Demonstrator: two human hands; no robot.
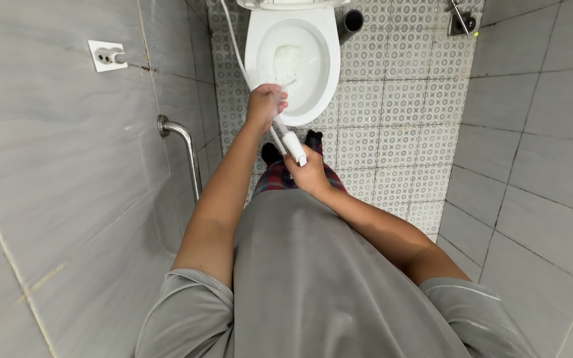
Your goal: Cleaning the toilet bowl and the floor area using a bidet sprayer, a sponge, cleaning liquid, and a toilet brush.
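Head view, looking straight down a narrow tiled stall. Right hand (308,174) is closed around the white handle of a toilet brush (292,146), fingers wrapped and pressed together on the grip, thumb on the upper side; the handle runs up and to the left from this hand toward the bowl. Left hand (264,103) sits further along the same shaft, just over the front rim of the toilet bowl (323,99); it is blurred, so finger position is only roughly readable: curled around the shaft, not spread. The brush head (289,82) shows faintly inside the bowl beside the foamy water (288,61); whether it touches the porcelain I cannot tell. A thin white hose (232,40) runs down the left side of the bowl and passes behind the left hand; its end is hidden. Bowl stands at the far edge of the patterned floor (392,132), a dark pipe (352,22) just beside it on the right. On the left wall: a steel grab bar (184,142) and a white wall fitting (107,56). A metal valve (462,23) sits in the far right corner. Grey shirt (326,285) and plaid shorts (280,178) fill the near foreground.
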